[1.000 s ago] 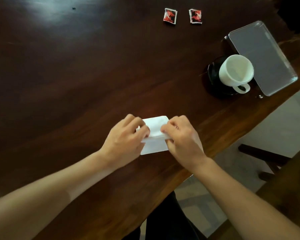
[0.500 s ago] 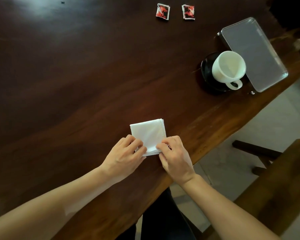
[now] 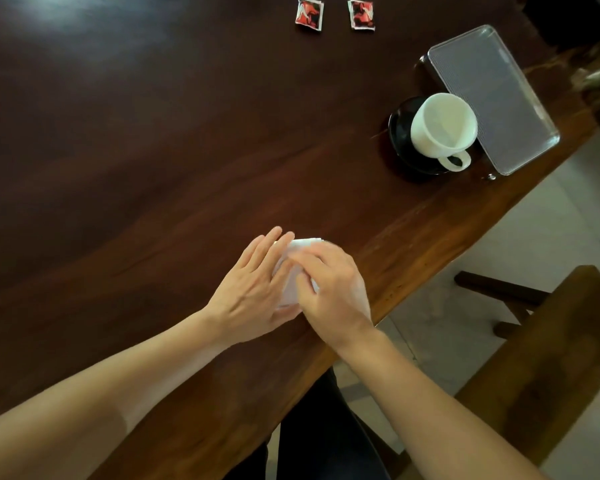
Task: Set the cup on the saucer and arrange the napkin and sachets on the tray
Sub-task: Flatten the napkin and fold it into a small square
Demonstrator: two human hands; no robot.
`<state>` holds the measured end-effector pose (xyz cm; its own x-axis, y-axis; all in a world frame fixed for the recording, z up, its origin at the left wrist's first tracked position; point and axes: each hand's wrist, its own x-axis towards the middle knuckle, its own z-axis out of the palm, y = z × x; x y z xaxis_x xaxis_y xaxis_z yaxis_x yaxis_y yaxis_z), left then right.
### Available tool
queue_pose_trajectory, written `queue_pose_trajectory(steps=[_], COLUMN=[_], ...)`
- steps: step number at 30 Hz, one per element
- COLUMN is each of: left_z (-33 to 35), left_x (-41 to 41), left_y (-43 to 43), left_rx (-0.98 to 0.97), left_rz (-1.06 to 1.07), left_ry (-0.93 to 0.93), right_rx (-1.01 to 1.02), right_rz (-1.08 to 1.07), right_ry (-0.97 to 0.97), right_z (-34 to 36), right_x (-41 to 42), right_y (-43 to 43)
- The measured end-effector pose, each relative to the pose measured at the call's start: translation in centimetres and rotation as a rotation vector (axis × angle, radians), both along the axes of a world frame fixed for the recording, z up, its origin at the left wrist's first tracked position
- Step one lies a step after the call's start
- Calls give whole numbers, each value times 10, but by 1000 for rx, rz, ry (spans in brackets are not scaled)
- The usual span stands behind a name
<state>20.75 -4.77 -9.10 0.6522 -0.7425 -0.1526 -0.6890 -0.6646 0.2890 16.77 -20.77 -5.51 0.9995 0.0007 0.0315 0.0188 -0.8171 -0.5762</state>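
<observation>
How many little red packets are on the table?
2. One red-and-black square sachet lies at the far side of the dark wooden table; the second red-and-black sachet lies just right of it, apart. More could sit beyond the picture's top edge.

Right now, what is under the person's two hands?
A white folded napkin on the wooden table. Only its far edge and a strip between the left hand and right hand show; the rest is covered.

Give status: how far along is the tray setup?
Done: white ceramic cup sits on black round saucer. In hand: white paper napkin, pressed by left hand, pinched by right hand. Remaining: napkin and two red-and-black sachets, lying on the dark wooden table, must go on the clear rectangular tray, which holds nothing.
</observation>
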Motion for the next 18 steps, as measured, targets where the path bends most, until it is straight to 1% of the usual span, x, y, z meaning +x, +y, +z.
queue_pose_trajectory(steps=[2, 7, 9, 12, 15, 18], left_z=[-3, -10, -12, -15, -18, -21], left_x=[0, -10, -14, -17, -18, -19], left_y=[-4, -4, -4, -3, -3, -3], left_rx=[36, 11, 13, 44, 90, 135], left_rz=[-29, -9, 22, 92, 115, 126], left_ry=[33, 32, 35, 39, 41, 26], right_rx=[22, -168, -224, -241, -276, -309], right_rz=[-11, 28, 59, 69, 98, 55], right_ry=[39, 167, 185, 197, 209, 246], right_z=[-6, -41, -52, -57, -59, -61], right_x=[19, 20, 10, 4, 3, 1], right_y=[18, 34, 29, 24, 19, 12])
